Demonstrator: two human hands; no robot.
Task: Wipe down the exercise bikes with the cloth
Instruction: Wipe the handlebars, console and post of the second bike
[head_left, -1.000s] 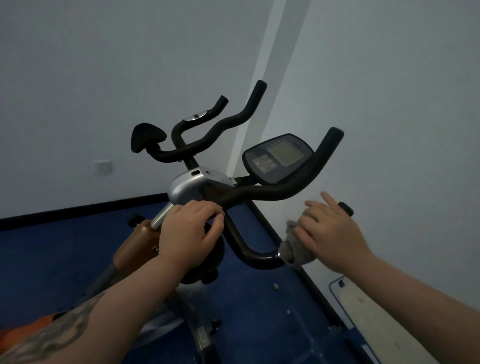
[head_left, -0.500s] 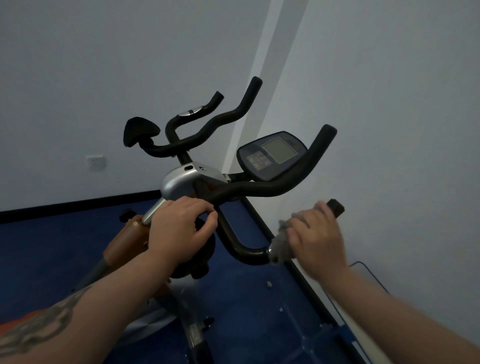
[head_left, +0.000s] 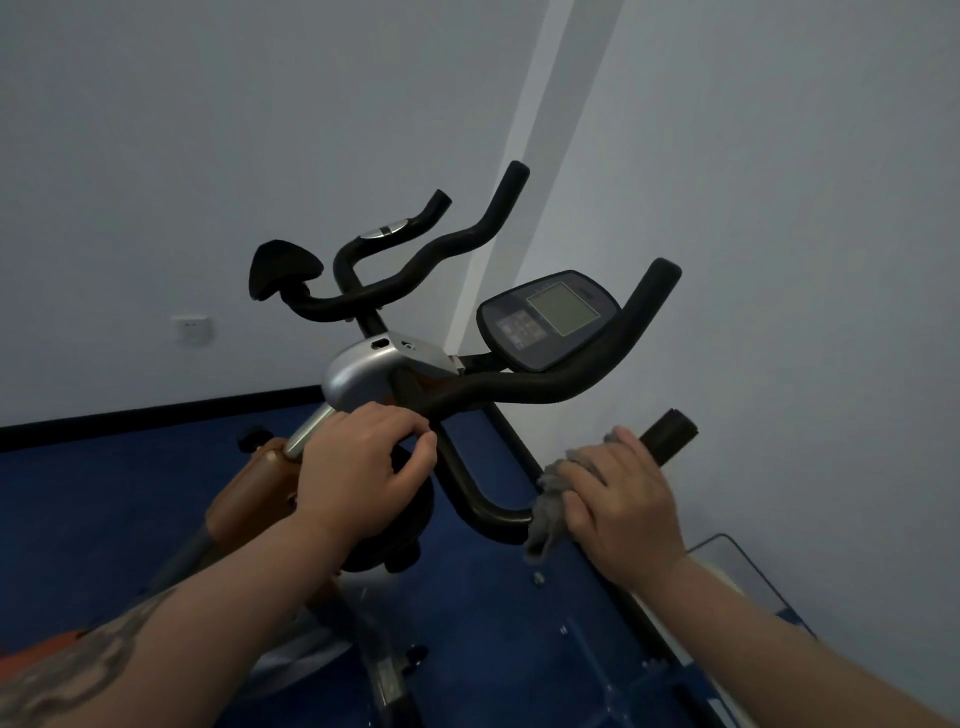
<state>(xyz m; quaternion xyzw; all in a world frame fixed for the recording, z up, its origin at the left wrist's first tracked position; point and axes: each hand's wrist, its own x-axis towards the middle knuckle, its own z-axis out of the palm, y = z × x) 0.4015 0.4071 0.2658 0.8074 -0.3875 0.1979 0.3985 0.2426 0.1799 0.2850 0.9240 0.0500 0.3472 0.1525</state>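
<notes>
Cloth (head_left: 551, 506), grey and bunched, is found wrapped around the near right grip of the nearer exercise bike's handlebar (head_left: 483, 499), where it is clamped by the right hand (head_left: 621, 501) with fingers curled over it; a loose tail hangs below the bar. The grip's long axis is seen to run from the low bend near the bike's centre outward and upward to the right, ending in the bare black grip end (head_left: 670, 434) just beyond the right hand's fingertips. The next stroke is therefore judged to lie along that axis, either outward to the uncovered end or back down toward the bend. The left hand (head_left: 363, 475) is closed over the stem area below the silver housing (head_left: 374, 371), fingers folded against the thumb; it is judged to be steadying the frame and lies well apart from the cloth. Farther off, the upper horn (head_left: 613, 358) and the console (head_left: 548, 319) stand above and beyond the right hand, which is the nearer hand to both. A second bike's handlebar (head_left: 415, 265) is seen beyond, toward the wall.
</notes>
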